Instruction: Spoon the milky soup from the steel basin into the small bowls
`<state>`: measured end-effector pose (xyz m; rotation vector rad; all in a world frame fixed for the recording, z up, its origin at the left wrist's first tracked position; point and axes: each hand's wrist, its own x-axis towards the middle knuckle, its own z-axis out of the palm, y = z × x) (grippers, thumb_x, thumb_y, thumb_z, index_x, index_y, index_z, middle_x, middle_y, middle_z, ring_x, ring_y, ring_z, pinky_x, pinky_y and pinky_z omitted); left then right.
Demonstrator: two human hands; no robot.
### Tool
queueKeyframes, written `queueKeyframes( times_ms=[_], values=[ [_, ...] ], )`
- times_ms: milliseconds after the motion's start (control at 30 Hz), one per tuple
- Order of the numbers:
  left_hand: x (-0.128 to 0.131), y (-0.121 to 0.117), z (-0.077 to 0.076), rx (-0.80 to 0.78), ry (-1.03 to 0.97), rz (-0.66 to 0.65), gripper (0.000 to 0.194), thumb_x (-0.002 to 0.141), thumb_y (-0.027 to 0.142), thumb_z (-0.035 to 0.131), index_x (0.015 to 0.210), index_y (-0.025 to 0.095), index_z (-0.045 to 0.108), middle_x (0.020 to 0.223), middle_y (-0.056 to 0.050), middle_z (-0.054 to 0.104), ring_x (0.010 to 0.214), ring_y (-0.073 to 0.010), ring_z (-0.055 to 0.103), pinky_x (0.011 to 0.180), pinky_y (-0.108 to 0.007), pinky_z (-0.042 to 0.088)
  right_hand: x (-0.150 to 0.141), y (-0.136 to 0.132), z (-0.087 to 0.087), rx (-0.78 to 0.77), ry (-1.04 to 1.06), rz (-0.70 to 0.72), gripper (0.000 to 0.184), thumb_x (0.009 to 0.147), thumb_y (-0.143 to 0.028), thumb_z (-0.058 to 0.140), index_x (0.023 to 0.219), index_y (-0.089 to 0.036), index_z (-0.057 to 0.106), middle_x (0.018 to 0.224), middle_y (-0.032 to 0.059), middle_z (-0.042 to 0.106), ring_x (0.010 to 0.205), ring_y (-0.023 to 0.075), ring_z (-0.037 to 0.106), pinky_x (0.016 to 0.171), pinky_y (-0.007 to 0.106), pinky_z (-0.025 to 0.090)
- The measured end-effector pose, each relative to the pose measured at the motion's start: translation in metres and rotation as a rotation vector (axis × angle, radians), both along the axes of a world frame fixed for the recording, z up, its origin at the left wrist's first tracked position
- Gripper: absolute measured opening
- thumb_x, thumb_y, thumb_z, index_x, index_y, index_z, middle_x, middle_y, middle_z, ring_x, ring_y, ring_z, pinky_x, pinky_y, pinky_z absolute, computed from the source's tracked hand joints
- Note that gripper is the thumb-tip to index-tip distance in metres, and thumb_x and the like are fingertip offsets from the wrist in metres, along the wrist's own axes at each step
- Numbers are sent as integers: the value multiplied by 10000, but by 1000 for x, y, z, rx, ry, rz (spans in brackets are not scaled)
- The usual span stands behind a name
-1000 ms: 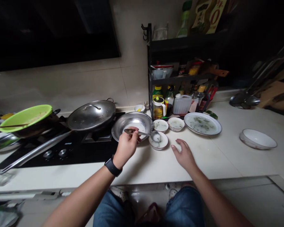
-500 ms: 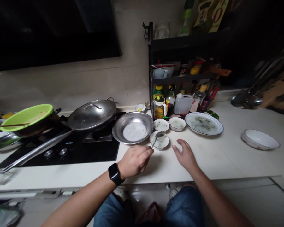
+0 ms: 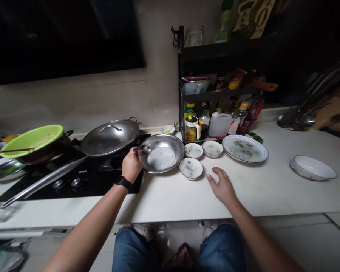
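A black wristwatch (image 3: 124, 183) with a dark strap circles the left wrist (image 3: 128, 176) above bare forearms (image 3: 87, 215), with faded blue denim (image 3: 137, 249) on the legs and pale patterned shoes (image 3: 140, 231) below

Site type: domestic kitchen. Identifying items: a gas hob (image 3: 73, 181) set in the desk (image 3: 164, 200), a lidded wok (image 3: 110, 138), a steel bowl (image 3: 175, 158), a plate (image 3: 245, 148), a black rack (image 3: 180, 75) of condiment bottles (image 3: 204, 119), and a tiled wall (image 3: 73, 105) behind.

Spoon (image 3: 145, 149) looks plain silver
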<state>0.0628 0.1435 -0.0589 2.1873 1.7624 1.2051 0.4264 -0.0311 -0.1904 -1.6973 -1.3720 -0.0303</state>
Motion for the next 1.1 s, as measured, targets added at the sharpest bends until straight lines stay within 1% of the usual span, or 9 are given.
queueKeyframes(
  times_ms=[100, 200, 333, 400, 600, 733, 900, 1000, 1100],
  values=[
    [7, 7, -7, -27, -69, -30, 243, 968, 305, 528, 1117, 178, 670, 977, -153, 766, 864, -303, 738, 773, -336, 505, 0, 0, 0, 5, 0, -2, 468, 975, -585, 555, 1195, -180, 635, 1237, 193, 689, 1196, 337, 650, 1065, 550, 530],
    [23, 9, -11, -86, -225, -113, 207, 931, 302, 580, 1076, 195, 682, 905, -119, 757, 844, -288, 727, 783, -329, 494, 0, 0, 0, 3, 10, -3, 467, 974, -590, 555, 1197, -187, 632, 1237, 189, 691, 1196, 338, 650, 1064, 556, 530],
    [39, 3, -14, -169, -325, -230, 216, 902, 342, 625, 1043, 197, 703, 653, -27, 685, 610, -225, 665, 699, -306, 478, 2, 1, -1, -2, 27, -15, 457, 964, -584, 569, 1183, -189, 639, 1224, 189, 696, 1184, 340, 658, 1057, 559, 538],
    [41, -4, -15, -215, -389, -272, 243, 884, 380, 647, 1026, 192, 707, 585, 2, 652, 527, -201, 629, 641, -294, 466, 2, 1, -2, 2, 31, -17, 448, 961, -580, 573, 1179, -195, 643, 1226, 186, 698, 1183, 340, 659, 1059, 562, 539],
    [30, -21, -13, -360, -622, -273, 378, 820, 526, 691, 930, 166, 658, 741, -73, 751, 472, -176, 626, 495, -283, 456, 2, 1, -2, 10, 30, -9, 438, 962, -586, 570, 1163, -204, 646, 1238, 182, 696, 1201, 339, 651, 1076, 562, 529],
    [21, -27, -2, -441, -750, -239, 407, 796, 526, 697, 930, 151, 610, 755, -108, 755, 445, -169, 617, 430, -264, 412, 1, 1, 0, 2, 28, -5, 442, 963, -583, 565, 1163, -197, 642, 1239, 187, 693, 1203, 340, 651, 1077, 561, 529],
    [15, -37, 26, -457, -882, -237, 396, 741, 458, 767, 926, 148, 606, 721, -82, 744, 441, -153, 607, 422, -243, 376, 2, 1, 0, 2, 22, -2, 448, 959, -585, 567, 1167, -196, 641, 1228, 186, 697, 1193, 341, 654, 1068, 566, 533],
    [18, -44, 42, -443, -901, -257, 413, 731, 466, 789, 928, 149, 613, 722, -73, 742, 442, -147, 602, 426, -243, 372, 2, 1, 0, -4, 22, -4, 449, 961, -587, 563, 1166, -196, 644, 1231, 184, 697, 1196, 340, 652, 1069, 566, 533],
    [26, -53, 52, -446, -900, -293, 437, 737, 498, 797, 936, 155, 613, 738, -72, 745, 445, -150, 607, 428, -247, 377, 2, 1, -1, -1, 20, -9, 441, 962, -582, 563, 1172, -203, 644, 1240, 181, 697, 1199, 338, 652, 1069, 564, 534]
  ],
)
